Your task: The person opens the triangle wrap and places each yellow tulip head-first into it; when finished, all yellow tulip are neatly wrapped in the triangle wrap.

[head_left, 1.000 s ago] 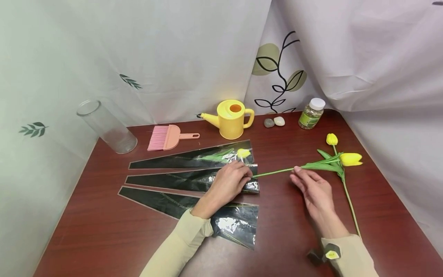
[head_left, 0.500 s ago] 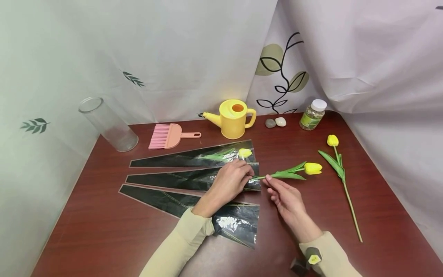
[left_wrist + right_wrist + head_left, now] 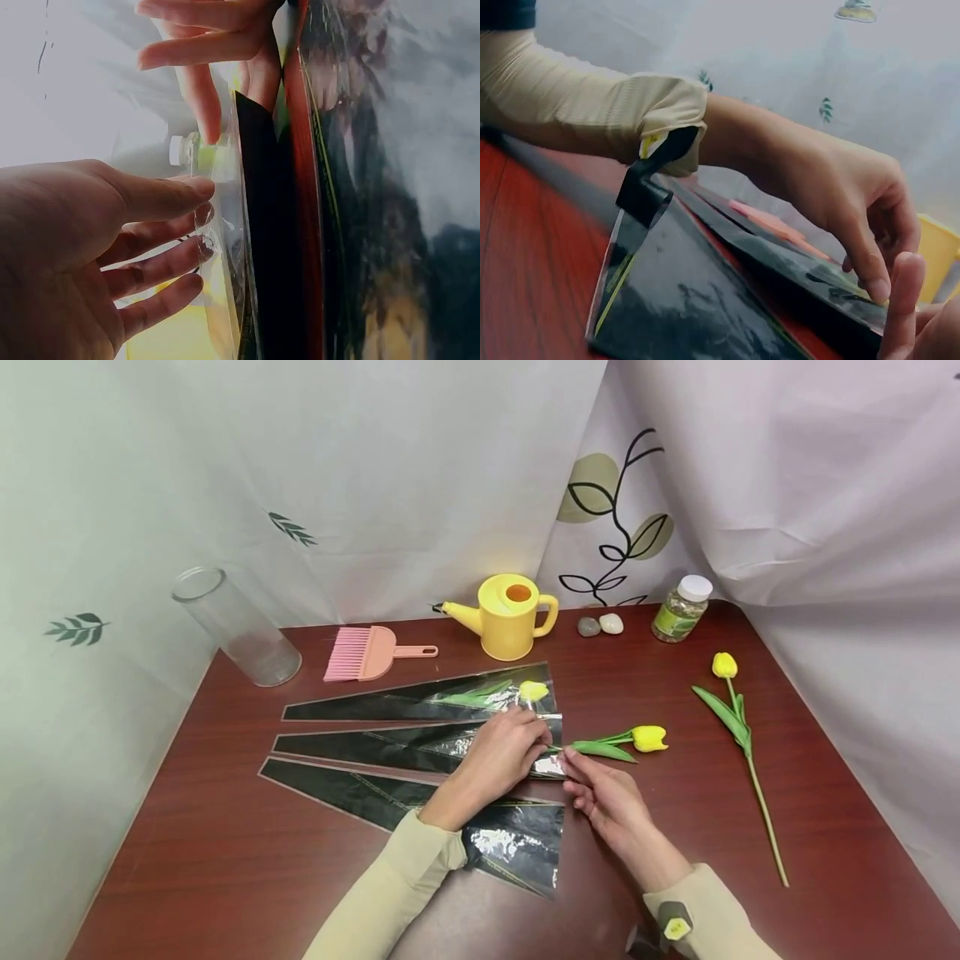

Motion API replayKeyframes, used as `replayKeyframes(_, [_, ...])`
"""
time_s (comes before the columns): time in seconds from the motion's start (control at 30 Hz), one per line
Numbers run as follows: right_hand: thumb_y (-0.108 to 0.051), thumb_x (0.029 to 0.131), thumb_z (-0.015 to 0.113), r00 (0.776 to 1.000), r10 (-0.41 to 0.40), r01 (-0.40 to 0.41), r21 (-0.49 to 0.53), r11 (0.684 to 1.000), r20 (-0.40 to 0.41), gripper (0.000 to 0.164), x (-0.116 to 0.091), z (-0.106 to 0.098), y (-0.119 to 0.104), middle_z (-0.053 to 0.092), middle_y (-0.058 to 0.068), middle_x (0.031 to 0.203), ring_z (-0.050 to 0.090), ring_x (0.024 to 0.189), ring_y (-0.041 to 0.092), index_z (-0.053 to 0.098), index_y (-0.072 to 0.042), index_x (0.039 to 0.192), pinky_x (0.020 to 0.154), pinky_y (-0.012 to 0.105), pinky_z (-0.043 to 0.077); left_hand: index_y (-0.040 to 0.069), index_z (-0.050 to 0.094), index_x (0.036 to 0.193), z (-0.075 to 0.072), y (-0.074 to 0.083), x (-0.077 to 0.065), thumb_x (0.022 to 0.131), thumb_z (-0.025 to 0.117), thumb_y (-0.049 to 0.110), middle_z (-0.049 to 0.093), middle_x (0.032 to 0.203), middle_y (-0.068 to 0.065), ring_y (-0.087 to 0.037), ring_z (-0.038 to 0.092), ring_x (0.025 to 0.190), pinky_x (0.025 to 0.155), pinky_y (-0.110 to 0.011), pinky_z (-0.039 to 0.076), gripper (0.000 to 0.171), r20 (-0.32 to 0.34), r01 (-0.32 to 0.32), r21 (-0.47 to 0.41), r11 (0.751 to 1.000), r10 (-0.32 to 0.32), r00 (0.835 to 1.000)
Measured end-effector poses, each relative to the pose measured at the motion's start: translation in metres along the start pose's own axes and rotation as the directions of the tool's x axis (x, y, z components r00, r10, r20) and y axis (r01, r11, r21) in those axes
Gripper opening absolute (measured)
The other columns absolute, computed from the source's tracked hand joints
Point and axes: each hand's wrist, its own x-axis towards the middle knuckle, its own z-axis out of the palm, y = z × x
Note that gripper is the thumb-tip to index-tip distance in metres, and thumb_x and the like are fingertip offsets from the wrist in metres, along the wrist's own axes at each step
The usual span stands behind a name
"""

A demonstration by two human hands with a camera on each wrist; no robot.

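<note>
My left hand (image 3: 498, 756) pinches the clear top film at the wide end of the middle black-backed flower sleeve (image 3: 352, 748). In the left wrist view that film (image 3: 232, 225) stands apart from the dark backing. A yellow tulip (image 3: 648, 738) lies with its stem end inside the sleeve's mouth, its bloom and leaves outside. My right hand (image 3: 611, 802) pinches the tulip near its leaves, right at the sleeve's edge. Above lies another sleeve (image 3: 337, 709) with a tulip (image 3: 533, 691) inside it. Nearer me is a third sleeve (image 3: 517, 843), partly under my left forearm.
One loose tulip (image 3: 757, 785) lies at the right. Along the back stand a glass vase (image 3: 255, 639), a yellow watering can (image 3: 507, 625) and a lidded jar (image 3: 678, 612). A pink brush (image 3: 375, 653) and two stones (image 3: 611, 623) lie between them.
My right hand has moved left with the tulip, and its stem has slid into the middle sleeve. The left hand has stayed on the sleeve's mouth.
</note>
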Motion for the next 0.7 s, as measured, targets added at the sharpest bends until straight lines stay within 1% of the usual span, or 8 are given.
replayKeyframes(0.13, [-0.022,0.096,0.065,0.995,-0.078,0.081,-0.062,0.995,0.055,0.039,-0.004,-0.010,-0.003,0.072,0.006,0.107,0.068,0.071,0.011,0.061,0.002,0.126,0.057,0.021,0.049,0.017,0.071,0.088,0.000,0.000,0.000,0.088,0.073,0.019,0.063,0.088,0.007,-0.014,0.056,0.085,0.076,-0.030,0.047,0.003,-0.001,-0.011,0.012,1.000,0.011,1.000])
replayKeyframes(0.23, [-0.022,0.095,0.066,0.979,-0.174,0.189,-0.138,0.972,0.110,0.047,-0.007,-0.024,-0.014,0.071,0.012,0.110,0.069,0.076,0.016,0.055,0.008,0.130,0.063,0.026,0.054,0.017,0.071,0.089,0.000,0.001,-0.001,0.088,0.073,0.018,0.063,0.088,0.007,-0.015,0.056,0.086,0.076,-0.029,0.047,0.003,0.002,-0.011,0.012,1.000,0.011,1.000])
replayKeyframes(0.3, [-0.020,0.095,0.066,0.952,-0.266,0.296,-0.226,0.928,0.153,0.046,-0.007,-0.033,-0.024,0.070,0.017,0.109,0.070,0.077,0.019,0.055,0.011,0.127,0.067,0.031,0.057,0.017,0.071,0.089,0.000,0.000,-0.001,0.088,0.073,0.018,0.063,0.089,0.007,-0.015,0.057,0.087,0.077,-0.029,0.047,0.003,0.004,-0.011,0.010,1.000,0.011,1.000])
replayKeyframes(0.33, [-0.018,0.094,0.067,0.929,-0.321,0.363,-0.293,0.885,0.182,0.044,-0.007,-0.039,-0.030,0.070,0.020,0.107,0.070,0.077,0.021,0.057,0.012,0.124,0.068,0.032,0.057,0.017,0.071,0.089,0.000,0.000,-0.001,0.087,0.073,0.018,0.063,0.089,0.007,-0.015,0.057,0.086,0.077,-0.029,0.047,0.003,0.003,-0.011,0.008,1.000,0.010,1.000])
replayKeyframes(0.4, [-0.018,0.093,0.069,0.866,-0.434,0.500,-0.471,0.726,0.249,0.035,-0.006,-0.048,-0.041,0.070,0.019,0.102,0.070,0.076,0.021,0.064,0.008,0.116,0.068,0.030,0.057,0.016,0.071,0.089,0.000,0.000,-0.001,0.087,0.073,0.017,0.063,0.088,0.006,-0.015,0.056,0.086,0.077,-0.029,0.047,0.003,0.004,-0.013,0.004,1.000,0.013,1.000])
replayKeyframes(0.53, [-0.014,0.087,0.075,0.685,-0.602,0.646,-0.725,0.240,0.411,0.014,-0.001,-0.060,-0.058,0.072,0.000,0.088,0.068,0.074,0.014,0.074,-0.010,0.101,0.066,0.021,0.052,0.016,0.071,0.089,-0.001,0.000,-0.001,0.087,0.073,0.017,0.063,0.088,0.006,-0.015,0.056,0.086,0.077,-0.029,0.047,0.003,0.001,-0.018,0.002,1.000,0.018,1.000])
replayKeyframes(0.63, [-0.008,0.080,0.080,0.514,-0.657,0.679,-0.729,-0.080,0.551,0.018,0.006,-0.065,-0.064,0.068,-0.009,0.084,0.064,0.074,0.010,0.074,-0.015,0.095,0.064,0.024,0.050,0.016,0.071,0.089,-0.001,-0.001,0.000,0.088,0.073,0.017,0.063,0.089,0.006,-0.015,0.057,0.086,0.077,-0.029,0.048,0.003,-0.001,-0.023,-0.003,1.000,0.023,1.000])
replayKeyframes(0.7, [-0.003,0.075,0.081,0.404,-0.654,0.686,-0.685,-0.246,0.640,0.022,0.011,-0.068,-0.067,0.068,-0.008,0.084,0.061,0.077,0.011,0.074,-0.013,0.093,0.064,0.029,0.051,0.016,0.071,0.089,0.000,-0.001,0.000,0.087,0.073,0.017,0.064,0.089,0.006,-0.015,0.057,0.086,0.078,-0.029,0.048,0.003,-0.004,-0.023,-0.009,1.000,0.023,1.000])
